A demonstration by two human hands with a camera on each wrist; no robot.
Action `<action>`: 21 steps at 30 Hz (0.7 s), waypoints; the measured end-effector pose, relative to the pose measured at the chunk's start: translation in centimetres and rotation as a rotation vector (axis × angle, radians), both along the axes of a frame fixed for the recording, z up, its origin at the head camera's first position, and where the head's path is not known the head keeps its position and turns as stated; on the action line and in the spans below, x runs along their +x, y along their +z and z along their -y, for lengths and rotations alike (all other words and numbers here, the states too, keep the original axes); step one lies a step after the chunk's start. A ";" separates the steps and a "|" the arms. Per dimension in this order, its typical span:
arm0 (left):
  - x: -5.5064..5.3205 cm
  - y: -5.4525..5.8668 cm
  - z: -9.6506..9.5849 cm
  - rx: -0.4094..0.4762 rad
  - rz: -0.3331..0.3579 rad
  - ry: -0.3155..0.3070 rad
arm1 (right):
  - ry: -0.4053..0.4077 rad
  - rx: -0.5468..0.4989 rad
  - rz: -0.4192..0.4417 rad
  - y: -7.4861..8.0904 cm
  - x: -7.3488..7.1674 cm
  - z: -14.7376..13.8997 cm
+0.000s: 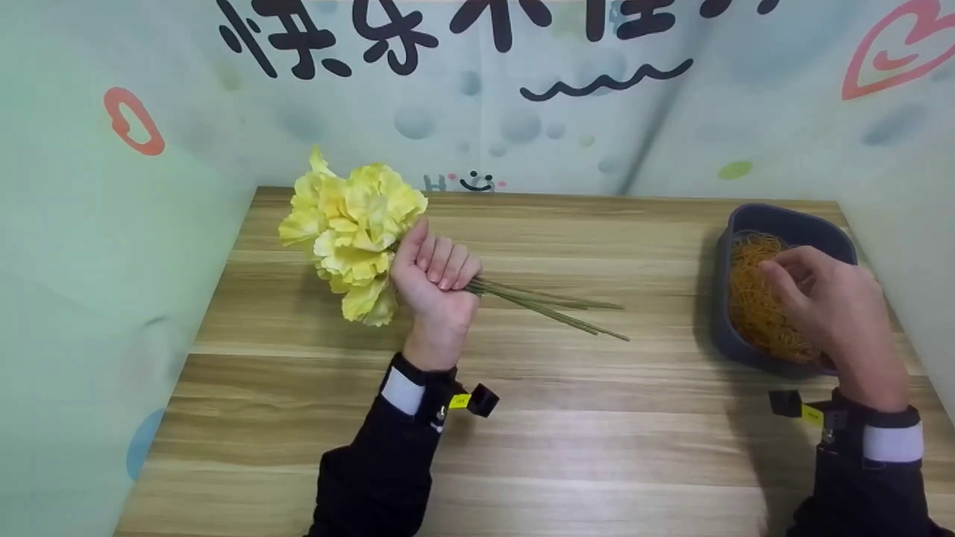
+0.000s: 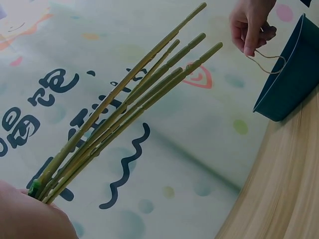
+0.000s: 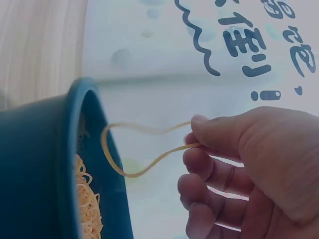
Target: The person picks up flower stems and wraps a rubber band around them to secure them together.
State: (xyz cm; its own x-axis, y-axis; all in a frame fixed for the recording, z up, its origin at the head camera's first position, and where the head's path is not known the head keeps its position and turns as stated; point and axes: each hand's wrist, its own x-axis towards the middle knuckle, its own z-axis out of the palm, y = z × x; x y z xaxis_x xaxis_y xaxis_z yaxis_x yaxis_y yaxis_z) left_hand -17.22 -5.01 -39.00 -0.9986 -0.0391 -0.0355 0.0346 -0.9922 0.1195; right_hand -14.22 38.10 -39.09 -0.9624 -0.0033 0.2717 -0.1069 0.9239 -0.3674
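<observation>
My left hand (image 1: 440,280) grips a bunch of yellow artificial flowers (image 1: 365,224) by the stems, just below the blooms. The bare green stems (image 2: 134,109) stick out past the little-finger side of the fist and fan slightly towards the right. Over the bin, my right hand (image 3: 249,169) pinches a single yellow rubber band (image 3: 149,172) between thumb and forefinger. The band hangs as a loose loop, apart from the flowers. Below it, many rubber bands (image 1: 768,298) lie heaped in a dark blue bin (image 1: 720,313); my right hand hides part of this heap in the head view.
The wooden table (image 1: 582,447) carries the bin at its right side. A printed backdrop (image 1: 477,127) with black lettering rises behind the table's back edge, and pale side walls (image 1: 97,283) stand at left and right. A small camera (image 1: 477,400) juts from the left wrist.
</observation>
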 end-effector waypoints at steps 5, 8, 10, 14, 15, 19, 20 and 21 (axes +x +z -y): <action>0.1 0.1 0.0 -0.003 0.012 0.000 | 0.010 -0.008 -0.049 0.4 0.3 0.3; 0.1 0.1 0.0 -0.002 0.019 -0.003 | 0.020 -0.013 -0.063 0.6 0.4 0.5; 0.1 0.1 0.0 -0.002 0.022 -0.004 | 0.031 -0.007 -0.081 0.7 0.6 0.7; 0.1 0.0 0.0 -0.008 0.022 -0.003 | 0.059 0.021 -0.127 1.2 1.0 1.4; 0.1 0.0 0.0 -0.011 0.020 -0.002 | 0.068 0.031 -0.141 1.3 1.2 1.7; 0.0 -0.1 0.0 -0.017 0.012 0.000 | 0.097 0.060 -0.195 2.0 1.8 3.0; 0.0 -0.1 0.0 -0.017 0.011 0.001 | 0.107 0.065 -0.212 2.2 2.0 3.3; 0.0 -0.1 0.0 -0.015 0.011 0.001 | 0.115 0.066 -0.228 2.4 2.1 3.6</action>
